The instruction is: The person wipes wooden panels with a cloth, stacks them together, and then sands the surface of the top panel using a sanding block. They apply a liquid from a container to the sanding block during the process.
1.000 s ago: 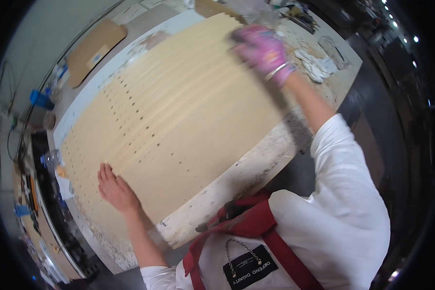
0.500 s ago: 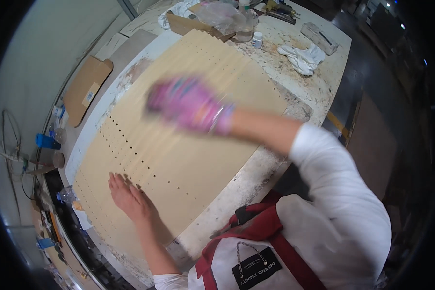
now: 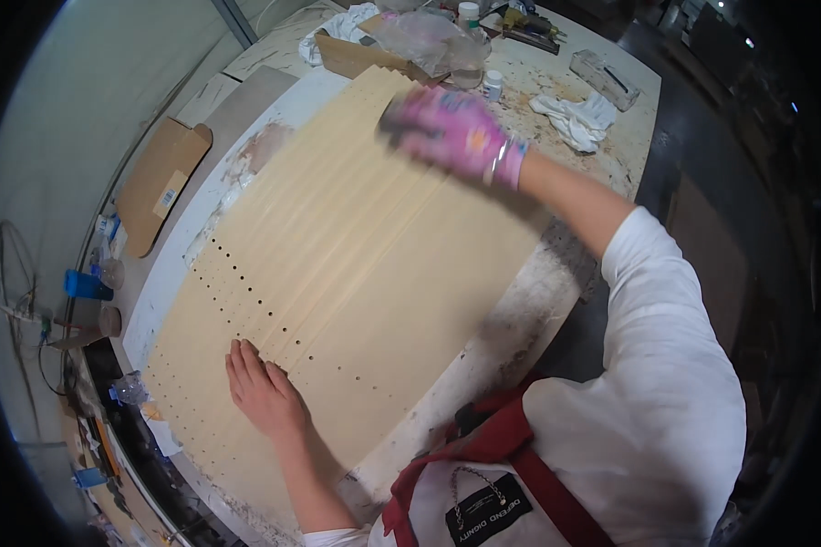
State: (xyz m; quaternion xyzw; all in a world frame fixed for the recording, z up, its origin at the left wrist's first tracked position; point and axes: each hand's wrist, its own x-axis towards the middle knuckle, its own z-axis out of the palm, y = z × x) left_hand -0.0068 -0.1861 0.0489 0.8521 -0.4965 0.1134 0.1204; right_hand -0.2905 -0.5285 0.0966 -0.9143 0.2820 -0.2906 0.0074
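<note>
Several pale wooden panels [image 3: 410, 301] lie fanned in overlapping steps across the table, with rows of small drilled holes near their left ends. My left hand [image 3: 266, 394], bare, rests on the nearer left part of the panels beside the holes, fingers stretched out and lying flat. At the far right of the panels is my right hand [image 3: 461, 137], in a pink patterned glove with a shiny band at the wrist. Its fingers are curled around something dark at their tips; blur hides what it is. The palm side is out of sight.
Beyond the panels stand a cardboard box [image 3: 337, 56] with a clear plastic bag [image 3: 429, 41], and a small white bottle [image 3: 493, 86]. A white cloth [image 3: 575, 120] and a clear case [image 3: 605, 77] lie far right. Brown cardboard [image 3: 162, 182] leans left, near a blue container [image 3: 88, 284].
My right hand has swept away from me and to the right over the panels. My left hand stays flat on the panels; the whole view has shifted slightly.
</note>
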